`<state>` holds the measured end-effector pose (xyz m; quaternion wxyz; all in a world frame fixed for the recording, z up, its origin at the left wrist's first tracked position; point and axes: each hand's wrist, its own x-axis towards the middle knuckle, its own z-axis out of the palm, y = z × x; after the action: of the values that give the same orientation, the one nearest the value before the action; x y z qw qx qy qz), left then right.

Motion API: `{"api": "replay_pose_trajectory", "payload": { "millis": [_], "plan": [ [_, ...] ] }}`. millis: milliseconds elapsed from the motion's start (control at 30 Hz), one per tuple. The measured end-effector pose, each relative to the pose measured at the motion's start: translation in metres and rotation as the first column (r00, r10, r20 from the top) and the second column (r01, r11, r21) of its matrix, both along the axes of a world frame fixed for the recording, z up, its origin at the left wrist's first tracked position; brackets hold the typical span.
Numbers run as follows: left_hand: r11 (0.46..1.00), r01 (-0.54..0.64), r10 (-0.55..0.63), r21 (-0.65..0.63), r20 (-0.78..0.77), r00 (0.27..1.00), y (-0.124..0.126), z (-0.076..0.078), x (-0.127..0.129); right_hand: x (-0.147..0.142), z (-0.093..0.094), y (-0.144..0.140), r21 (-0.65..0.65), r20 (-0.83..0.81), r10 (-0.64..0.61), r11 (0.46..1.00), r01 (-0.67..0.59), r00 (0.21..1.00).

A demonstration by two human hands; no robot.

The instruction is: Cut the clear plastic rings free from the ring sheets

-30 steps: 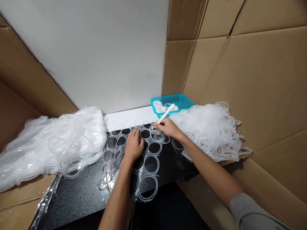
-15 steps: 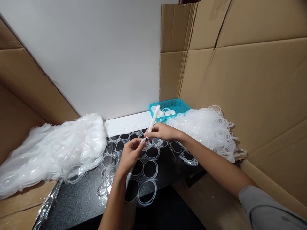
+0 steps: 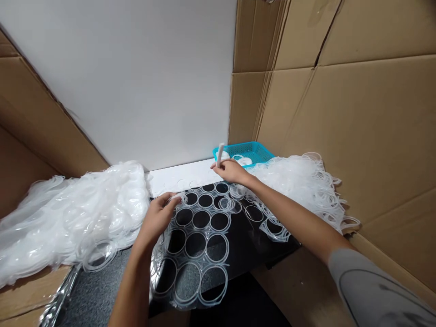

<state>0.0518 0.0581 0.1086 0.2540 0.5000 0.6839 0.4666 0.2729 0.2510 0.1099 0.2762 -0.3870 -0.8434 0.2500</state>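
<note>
The left hand (image 3: 161, 211) pinched clear plastic (image 3: 183, 198), whether loose or attached unclear. From that nearer hand, the sheet of clear rings (image 3: 206, 232) lay towards four o'clock, long axis running roughly twelve to six. The right hand (image 3: 230, 170), at two o'clock from the left, gripped a white stick (image 3: 220, 154).

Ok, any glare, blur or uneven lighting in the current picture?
Head view: bright glare at the left edge of the ring sheet, highlights on the left plastic pile; head view: top right corner darkens; head view: white stick in the right hand looks slightly soft, cause unclear.
</note>
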Motion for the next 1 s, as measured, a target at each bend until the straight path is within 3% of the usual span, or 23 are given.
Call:
{"api": "replay_pose_trajectory", "payload": {
  "millis": [67,133,267,433,567,667,767,800,867,933,1000],
  "plan": [
    [0.999,0.030,-0.032,0.028,0.068,0.997,0.004,0.009,0.001,-0.011,0.001,0.015,0.064,0.104,0.025,0.997,-0.032,0.994],
    [0.996,0.029,-0.043,0.087,0.166,0.985,0.009,0.015,0.003,-0.025,0.001,0.025,0.129,0.312,0.043,0.988,-0.087,0.949],
    [0.994,0.009,-0.033,0.111,0.225,0.974,0.013,0.019,0.004,-0.051,-0.006,0.033,0.154,0.659,0.028,0.973,-0.171,0.752],
    [1.000,-0.011,0.009,0.009,0.155,0.988,0.007,0.021,-0.006,-0.066,-0.019,0.034,0.110,0.698,0.031,0.983,-0.150,0.716],
    [0.995,0.063,-0.082,0.077,0.278,0.957,0.003,0.021,-0.006,-0.068,-0.018,0.034,0.089,0.677,0.056,0.984,-0.157,0.733],
    [0.991,0.066,-0.102,0.117,0.344,0.934,0.000,0.020,0.002,-0.064,-0.008,0.025,0.096,0.578,0.102,0.977,-0.191,0.810],
    [0.994,0.046,-0.082,0.102,0.391,0.917,-0.002,0.018,0.010,-0.053,0.006,0.004,-0.026,0.187,0.258,0.966,-0.257,0.948],
    [0.995,0.037,-0.070,0.090,0.394,0.917,-0.002,0.017,0.013,-0.049,0.010,-0.006,-0.089,0.010,0.319,0.944,-0.317,0.948],
    [0.997,0.027,-0.050,0.066,0.394,0.918,-0.002,0.015,0.018,-0.042,0.018,-0.028,-0.172,-0.256,0.414,0.870,-0.463,0.873],
    [0.998,0.031,-0.051,0.057,0.413,0.910,-0.002,0.015,0.023,-0.037,0.024,-0.050,-0.192,-0.363,0.467,0.809,-0.555,0.806],
    [0.997,0.038,-0.061,0.060,0.459,0.886,-0.002,0.016,0.029,-0.035,0.028,-0.067,-0.200,-0.364,0.474,0.801,-0.564,0.802]
  ]
}}
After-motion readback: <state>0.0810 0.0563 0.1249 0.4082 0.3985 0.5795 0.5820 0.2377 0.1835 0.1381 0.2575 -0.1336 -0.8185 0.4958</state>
